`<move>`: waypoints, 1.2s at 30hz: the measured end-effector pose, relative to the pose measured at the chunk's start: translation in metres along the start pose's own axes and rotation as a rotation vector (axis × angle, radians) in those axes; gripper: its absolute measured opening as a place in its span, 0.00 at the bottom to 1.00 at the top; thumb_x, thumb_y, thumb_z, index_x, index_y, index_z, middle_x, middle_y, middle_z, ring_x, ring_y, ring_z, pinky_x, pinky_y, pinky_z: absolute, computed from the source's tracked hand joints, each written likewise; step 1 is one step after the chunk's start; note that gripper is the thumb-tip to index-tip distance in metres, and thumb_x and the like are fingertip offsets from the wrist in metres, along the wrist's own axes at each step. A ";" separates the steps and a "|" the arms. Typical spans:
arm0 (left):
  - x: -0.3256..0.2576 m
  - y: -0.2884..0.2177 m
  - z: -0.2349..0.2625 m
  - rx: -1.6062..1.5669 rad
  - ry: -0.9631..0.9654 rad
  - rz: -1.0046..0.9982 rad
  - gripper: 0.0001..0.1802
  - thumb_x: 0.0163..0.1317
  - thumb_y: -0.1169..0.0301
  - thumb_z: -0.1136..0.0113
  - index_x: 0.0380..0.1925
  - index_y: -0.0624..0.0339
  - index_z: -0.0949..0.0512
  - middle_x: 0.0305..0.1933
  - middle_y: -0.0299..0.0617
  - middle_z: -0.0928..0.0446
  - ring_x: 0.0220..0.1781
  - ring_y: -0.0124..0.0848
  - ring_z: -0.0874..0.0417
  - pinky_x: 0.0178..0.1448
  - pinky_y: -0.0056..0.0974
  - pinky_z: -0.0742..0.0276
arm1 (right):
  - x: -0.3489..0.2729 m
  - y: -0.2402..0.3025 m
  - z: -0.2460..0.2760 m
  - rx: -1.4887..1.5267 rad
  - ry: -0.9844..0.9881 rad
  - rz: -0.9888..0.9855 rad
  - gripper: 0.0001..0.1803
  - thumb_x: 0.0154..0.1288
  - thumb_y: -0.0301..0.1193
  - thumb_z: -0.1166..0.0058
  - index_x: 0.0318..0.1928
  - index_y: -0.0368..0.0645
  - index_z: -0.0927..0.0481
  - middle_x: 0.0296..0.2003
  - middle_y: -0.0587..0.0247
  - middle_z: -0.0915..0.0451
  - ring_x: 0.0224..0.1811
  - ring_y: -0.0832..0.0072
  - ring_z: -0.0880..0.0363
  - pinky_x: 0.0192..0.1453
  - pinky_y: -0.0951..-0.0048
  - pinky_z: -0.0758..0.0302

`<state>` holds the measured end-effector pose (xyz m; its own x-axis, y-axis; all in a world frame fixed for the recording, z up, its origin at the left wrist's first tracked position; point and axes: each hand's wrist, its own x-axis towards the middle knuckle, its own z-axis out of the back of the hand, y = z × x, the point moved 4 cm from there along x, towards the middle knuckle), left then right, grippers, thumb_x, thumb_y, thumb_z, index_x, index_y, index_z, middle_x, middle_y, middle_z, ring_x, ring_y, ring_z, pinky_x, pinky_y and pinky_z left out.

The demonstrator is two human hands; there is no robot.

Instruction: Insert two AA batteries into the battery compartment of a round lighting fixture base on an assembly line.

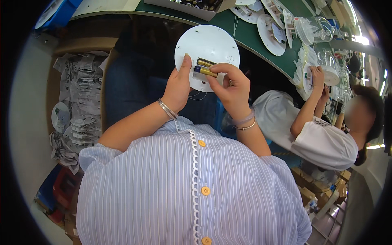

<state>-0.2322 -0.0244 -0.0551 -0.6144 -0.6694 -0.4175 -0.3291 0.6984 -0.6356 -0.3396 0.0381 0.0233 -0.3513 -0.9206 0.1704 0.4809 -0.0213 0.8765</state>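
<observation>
While left grip (178,87) clasps round, white, perforated disc (206,44), right grip (235,85) pinches gold-and-dark battery (205,71)

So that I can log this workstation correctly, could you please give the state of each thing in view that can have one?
Left hand: gripping the disc's edge
White disc: held up, compartment side facing the camera
Battery compartment: open, one battery inside
Right hand: pinching a second battery
Second battery: at the compartment; seating unclear
Cardboard box: open, stacked contents showing
Battery box: open, batteries inside
</observation>
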 end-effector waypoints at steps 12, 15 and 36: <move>0.001 -0.008 -0.003 0.053 0.095 -0.099 0.18 0.58 0.73 0.43 0.47 0.64 0.30 0.43 0.40 0.24 0.42 0.25 0.23 0.44 0.28 0.26 | -0.001 -0.010 -0.003 -0.256 -0.048 0.054 0.08 0.48 0.25 0.40 0.32 0.42 0.19 0.33 0.63 0.23 0.28 0.70 0.22 0.31 0.76 0.26; 0.002 -0.007 -0.004 0.088 0.085 -0.144 0.18 0.61 0.67 0.45 0.49 0.64 0.31 0.44 0.41 0.25 0.43 0.25 0.23 0.45 0.29 0.26 | -0.002 -0.010 -0.002 -0.319 -0.047 0.065 0.09 0.48 0.25 0.40 0.34 0.42 0.19 0.33 0.62 0.23 0.27 0.70 0.22 0.31 0.76 0.26; 0.004 -0.016 -0.013 0.007 0.136 0.003 0.18 0.62 0.71 0.48 0.51 0.65 0.33 0.48 0.44 0.26 0.48 0.30 0.24 0.51 0.33 0.26 | -0.004 -0.042 0.037 0.005 -0.239 -0.356 0.23 0.54 0.33 0.40 0.47 0.33 0.30 0.30 0.65 0.26 0.25 0.85 0.32 0.27 0.83 0.34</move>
<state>-0.2390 -0.0354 -0.0380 -0.7072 -0.6264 -0.3279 -0.3222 0.6984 -0.6391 -0.3881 0.0576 0.0021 -0.6709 -0.7403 -0.0440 0.2926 -0.3188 0.9015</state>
